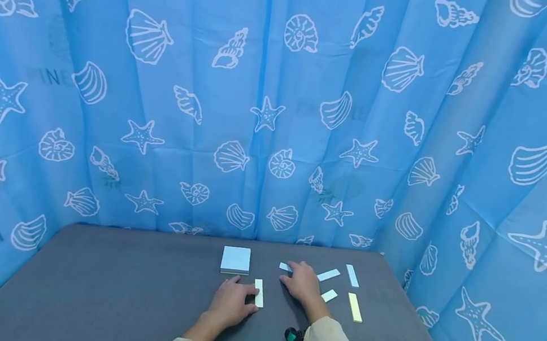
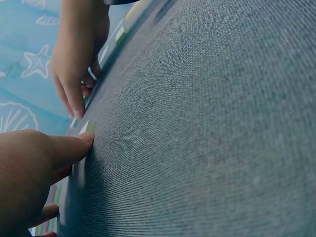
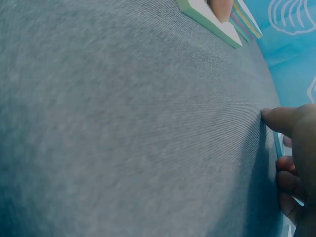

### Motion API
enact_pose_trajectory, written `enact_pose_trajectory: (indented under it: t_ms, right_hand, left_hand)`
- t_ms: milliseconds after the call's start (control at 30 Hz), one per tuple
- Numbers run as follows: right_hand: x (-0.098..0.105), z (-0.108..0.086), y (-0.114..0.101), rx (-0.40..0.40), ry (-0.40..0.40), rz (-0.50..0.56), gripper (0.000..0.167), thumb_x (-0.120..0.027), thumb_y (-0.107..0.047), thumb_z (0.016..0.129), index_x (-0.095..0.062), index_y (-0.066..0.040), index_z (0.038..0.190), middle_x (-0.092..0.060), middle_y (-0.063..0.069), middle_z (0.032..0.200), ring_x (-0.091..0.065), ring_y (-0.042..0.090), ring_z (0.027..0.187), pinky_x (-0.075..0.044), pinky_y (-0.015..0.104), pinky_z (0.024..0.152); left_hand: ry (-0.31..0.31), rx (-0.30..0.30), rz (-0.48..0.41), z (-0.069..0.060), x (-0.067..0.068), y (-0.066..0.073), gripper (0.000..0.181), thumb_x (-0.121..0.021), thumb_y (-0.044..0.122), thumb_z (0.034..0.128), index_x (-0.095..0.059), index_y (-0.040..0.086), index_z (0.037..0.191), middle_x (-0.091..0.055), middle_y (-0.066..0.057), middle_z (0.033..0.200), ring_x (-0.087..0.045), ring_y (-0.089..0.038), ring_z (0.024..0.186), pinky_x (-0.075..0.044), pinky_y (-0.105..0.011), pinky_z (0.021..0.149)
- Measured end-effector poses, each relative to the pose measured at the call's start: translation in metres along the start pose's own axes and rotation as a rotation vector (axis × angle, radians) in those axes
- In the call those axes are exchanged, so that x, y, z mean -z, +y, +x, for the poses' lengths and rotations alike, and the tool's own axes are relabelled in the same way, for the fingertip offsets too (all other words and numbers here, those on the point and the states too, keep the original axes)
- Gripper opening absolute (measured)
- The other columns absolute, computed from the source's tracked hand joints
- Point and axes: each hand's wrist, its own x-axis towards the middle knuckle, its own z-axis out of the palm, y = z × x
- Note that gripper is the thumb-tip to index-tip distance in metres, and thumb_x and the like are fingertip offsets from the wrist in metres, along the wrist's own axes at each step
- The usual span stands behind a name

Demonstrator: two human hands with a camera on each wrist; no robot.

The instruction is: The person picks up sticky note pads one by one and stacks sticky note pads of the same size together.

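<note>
My left hand (image 1: 233,302) is at a flat strip (image 1: 259,293) with a whitish top and a green side, lying on the grey table. In the left wrist view its thumb touches the end of this strip (image 2: 88,127); the right wrist view shows a finger over the strip's (image 3: 205,17) long edge. My right hand (image 1: 304,284) bends over a pale blue strip (image 1: 284,267), partly covered by its fingers. Its thumb is set down on the cloth, apart from that strip. A square stack (image 1: 236,259) with a pale top and coloured layers stands just beyond the left hand.
Right of the right hand lie several more strips: a pale one (image 1: 329,275), a short one (image 1: 329,295), an upright pale blue one (image 1: 352,276) and a yellow one (image 1: 354,307). A blue shell-print curtain (image 1: 240,104) hangs behind the grey table (image 1: 125,289).
</note>
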Motion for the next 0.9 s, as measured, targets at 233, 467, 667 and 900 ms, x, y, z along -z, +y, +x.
enact_pose_trajectory:
  t_ms: [233,467,667,900]
  right_hand:
    - [0.002,-0.003,-0.002,-0.004,0.008,-0.008,0.037,-0.076,-0.031,0.084,-0.071,-0.012,0.115,-0.061,0.009,0.096,-0.06,0.03,0.09,-0.049,0.048,0.073]
    - [0.002,-0.006,0.004,0.053,0.014,0.033,0.033,-0.08,-0.034,0.079,-0.074,-0.015,0.106,-0.054,0.002,0.087,-0.053,0.022,0.08,-0.044,0.039,0.065]
    - [0.004,-0.012,0.006,0.11,0.008,0.036,0.032,-0.08,-0.031,0.08,-0.075,-0.015,0.107,-0.052,0.002,0.086,-0.047,0.02,0.077,-0.04,0.037,0.063]
    - [0.007,-0.017,0.011,0.222,0.003,0.017,0.028,-0.076,-0.031,0.084,-0.074,-0.017,0.108,-0.049,-0.001,0.087,-0.044,0.019,0.078,-0.039,0.037,0.065]
  left_hand:
    - [-0.014,0.009,-0.017,0.002,-0.001,0.0,0.036,-0.08,0.032,0.0798,-0.074,0.021,0.114,-0.069,-0.003,0.116,-0.049,-0.04,0.125,-0.034,-0.061,0.102]
    - [-0.003,0.015,-0.026,0.002,-0.002,-0.002,0.036,-0.08,0.03,0.0796,-0.074,0.021,0.114,-0.068,-0.004,0.117,-0.048,-0.041,0.125,-0.033,-0.062,0.102]
    - [0.0,0.009,-0.025,0.002,-0.002,-0.001,0.036,-0.08,0.031,0.0799,-0.074,0.02,0.114,-0.068,-0.004,0.117,-0.048,-0.041,0.125,-0.033,-0.062,0.102]
    - [0.01,0.002,-0.014,0.0,-0.001,-0.001,0.036,-0.08,0.032,0.0798,-0.074,0.021,0.114,-0.068,-0.003,0.117,-0.049,-0.041,0.125,-0.034,-0.061,0.102]
